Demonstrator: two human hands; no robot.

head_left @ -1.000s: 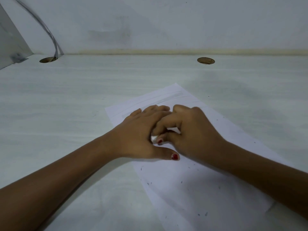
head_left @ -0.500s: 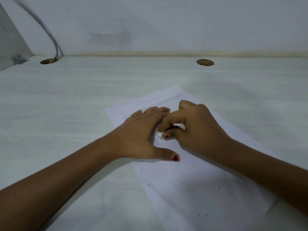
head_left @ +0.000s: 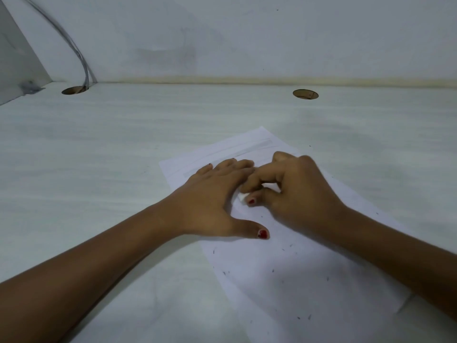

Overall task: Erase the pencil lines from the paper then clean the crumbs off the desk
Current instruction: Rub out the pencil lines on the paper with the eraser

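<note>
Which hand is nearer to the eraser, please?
The right. The right hand pinches the eraser between thumb and fingers. The left hand lies flat on the paper, just left of the eraser.

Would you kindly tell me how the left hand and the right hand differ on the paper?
The left hand lies flat with straight fingers, while the right hand has its fingers curled. The left hand holds nothing and presses the paper down; the right hand pinches a white eraser. Both rest on the paper, and both thumbnails are painted red.
</note>
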